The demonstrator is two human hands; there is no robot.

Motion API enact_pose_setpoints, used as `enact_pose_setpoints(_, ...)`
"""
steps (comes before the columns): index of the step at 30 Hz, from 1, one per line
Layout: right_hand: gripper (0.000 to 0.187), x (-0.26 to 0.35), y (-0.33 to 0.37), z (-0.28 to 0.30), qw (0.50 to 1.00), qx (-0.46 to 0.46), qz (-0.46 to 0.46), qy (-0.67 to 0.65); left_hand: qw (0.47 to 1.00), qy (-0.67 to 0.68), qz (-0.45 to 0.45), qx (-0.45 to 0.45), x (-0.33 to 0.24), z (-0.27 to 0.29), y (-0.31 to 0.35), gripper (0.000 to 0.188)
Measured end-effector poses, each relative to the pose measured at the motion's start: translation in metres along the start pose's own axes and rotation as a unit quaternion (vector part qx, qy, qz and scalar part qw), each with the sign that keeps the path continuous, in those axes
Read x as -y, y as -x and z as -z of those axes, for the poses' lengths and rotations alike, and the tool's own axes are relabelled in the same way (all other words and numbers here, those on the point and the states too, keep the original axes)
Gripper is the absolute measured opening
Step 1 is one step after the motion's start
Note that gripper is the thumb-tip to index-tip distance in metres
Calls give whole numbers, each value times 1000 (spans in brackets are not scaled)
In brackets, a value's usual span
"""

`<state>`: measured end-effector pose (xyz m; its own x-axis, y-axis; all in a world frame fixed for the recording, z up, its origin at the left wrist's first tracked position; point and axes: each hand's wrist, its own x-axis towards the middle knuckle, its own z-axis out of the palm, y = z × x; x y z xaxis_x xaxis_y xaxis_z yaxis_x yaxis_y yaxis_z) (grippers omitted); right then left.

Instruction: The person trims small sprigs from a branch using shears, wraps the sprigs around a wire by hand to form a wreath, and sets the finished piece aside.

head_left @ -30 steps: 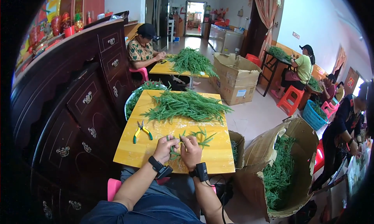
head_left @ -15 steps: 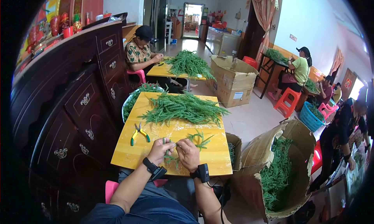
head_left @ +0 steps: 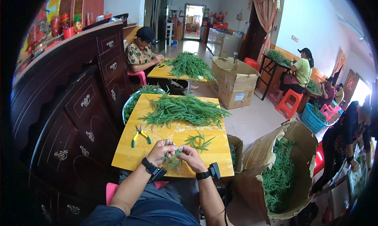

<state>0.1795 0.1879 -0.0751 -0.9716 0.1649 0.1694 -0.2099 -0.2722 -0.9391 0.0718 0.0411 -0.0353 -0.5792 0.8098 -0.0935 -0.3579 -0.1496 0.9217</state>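
Observation:
Over the near edge of the yellow table point(head_left: 125, 154), my left hand point(head_left: 159, 153) and my right hand point(head_left: 192, 158) meet, fingertips pinched together. Between them they hold a small green artificial plant sprig point(head_left: 172, 162), its leafy end hanging down. Fingers partly cover its upper part. A few loose green sprigs point(head_left: 200, 142) lie just beyond my right hand. Pliers point(head_left: 140, 136) with yellow-and-dark handles rest to the left, jaws pointing away. Across the table's far half spreads a large pile of green sprigs point(head_left: 185, 110).
A tall open carton point(head_left: 252, 190) of greenery stands right of the table, a smaller box point(head_left: 235, 141) beside it. Dark wooden drawers point(head_left: 75, 119) line the left. Ahead, a person point(head_left: 141, 55) sits at another table near a big carton point(head_left: 236, 82). More people work at right.
My right hand has turned, its fingers opening out toward the left hand. The sprig has shifted slightly right and now shows between both hands' fingertips.

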Motion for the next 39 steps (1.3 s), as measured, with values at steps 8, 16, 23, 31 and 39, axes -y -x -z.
enact_pose_setpoints(8,13,1,-3,-10,880,-121,219,403,999,31,28,-33,8,6,1,11)
enact_pose_setpoints(16,15,16,6,-29,809,-200,314,455,997,64,17,-30,3,1,0,11)
enact_pose_setpoints(23,9,9,3,-27,859,-209,297,361,996,85,-9,-30,7,-8,5,9)
enact_pose_setpoints(31,11,-17,-8,-2,957,-144,12,-253,990,-35,-123,-53,5,-50,15,10)
enact_pose_setpoints(39,14,-11,-14,-27,946,-260,169,94,986,5,-123,-115,16,-20,-5,10)
